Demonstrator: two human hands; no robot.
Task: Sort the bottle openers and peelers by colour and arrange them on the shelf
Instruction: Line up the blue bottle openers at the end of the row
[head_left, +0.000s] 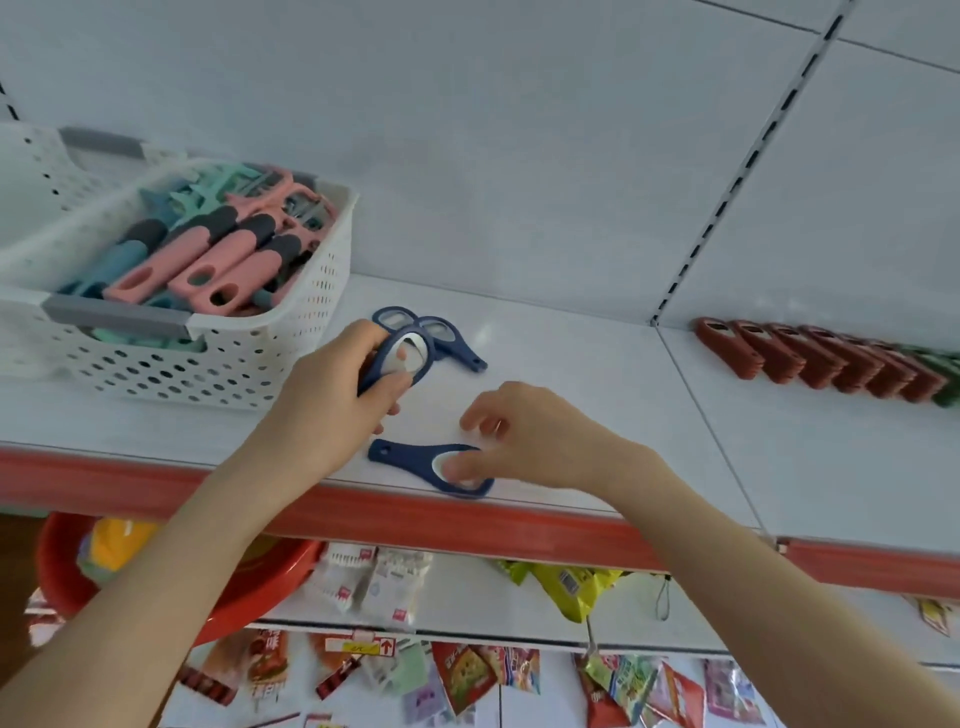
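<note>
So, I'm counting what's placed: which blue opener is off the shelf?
The blue opener gripped in the left hand; the other three lie on the shelf.

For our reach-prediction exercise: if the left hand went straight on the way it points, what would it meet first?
Probably the two dark blue plastic bottle openers lying on the white shelf just beyond the left hand, which grips a third such opener; the gap is hard to judge.

You face a white shelf (597, 374) with a red strip (389, 514) along its front edge, lit softly and evenly. Behind it stands a white back panel (467, 130) split by a black slotted rail (751, 161); below hang snack packets (462, 675).
</note>
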